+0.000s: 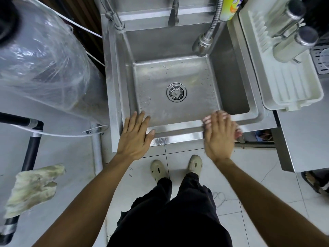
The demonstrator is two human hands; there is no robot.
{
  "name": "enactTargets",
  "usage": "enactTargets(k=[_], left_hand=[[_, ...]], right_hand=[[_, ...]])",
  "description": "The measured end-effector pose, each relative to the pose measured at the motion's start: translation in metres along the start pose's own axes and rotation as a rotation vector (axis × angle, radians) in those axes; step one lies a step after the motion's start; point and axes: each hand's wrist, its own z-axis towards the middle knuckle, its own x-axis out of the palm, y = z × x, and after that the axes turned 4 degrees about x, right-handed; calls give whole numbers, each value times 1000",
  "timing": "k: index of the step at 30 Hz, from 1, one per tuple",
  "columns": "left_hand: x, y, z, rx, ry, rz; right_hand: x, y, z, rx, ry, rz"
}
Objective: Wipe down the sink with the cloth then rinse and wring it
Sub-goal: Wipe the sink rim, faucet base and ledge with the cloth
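While the stained cloth [33, 188] hangs on a black rail at far left, both flat hands, left [134, 135] and right [219, 135], fingers straight, empty, hover over the steel sink's [178, 130] front rim.

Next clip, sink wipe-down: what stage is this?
Done: cannot tell; the sink basin holds scattered droplets, no running water. In hand: nothing; left hand and right hand are open at the front rim, the right blurred. Left: cannot tell; the cloth hangs off to the left.
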Motion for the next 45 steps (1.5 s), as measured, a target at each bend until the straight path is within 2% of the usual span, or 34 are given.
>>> enactTargets(k=[4,7,10,12,14,16,18,20,24,26,29,34,36,38,39,43,45], left_hand=[[-4,23,-6,-115,-42,-6],[-10,45,-8,-95,-43,-10],[-17,67,-7,-76,-21,-43],[-21,77,-6,-98,1,-51],[-20,81,-6,-88,7,-36],[-17,80,-8,-96,-6,-48],[-16,78,-8,-116,-23,-82],[-16,79,-8,-126,-28,-94],[-16,80,-8,-126,-22,-116],[-15,79,-7,-125,-22,-117],[-15,78,-9,-125,-32,-126],[-17,78,-9,-123,-15,-99],[-16,79,-9,-133,-15,-83],[-15,77,-9,-144,-13,-95],[-15,76,-9,-151,-19,-107],[-11,65,-20,-215,-55,-232],[-9,59,-29,-242,-87,-294]], right_hand=[[18,113,-49,-298,95,53],[28,162,-61,-612,154,44],[31,136,-36,-916,167,-10],[27,86,-12,-1018,153,-66],[20,34,8,-972,101,-95],[14,8,11,-805,89,-119],[15,27,-7,-570,60,-103],[21,78,-31,-449,54,-43],[35,187,-73,-549,122,48],[39,194,-76,-600,146,61],[38,137,-57,-693,148,7],[10,-2,-6,-425,110,-97],[5,-8,-2,-270,91,-69],[10,25,-14,-175,29,-48],[15,50,-25,-207,24,-41],[37,149,-60,-601,128,0],[40,180,-52,-706,157,35]])
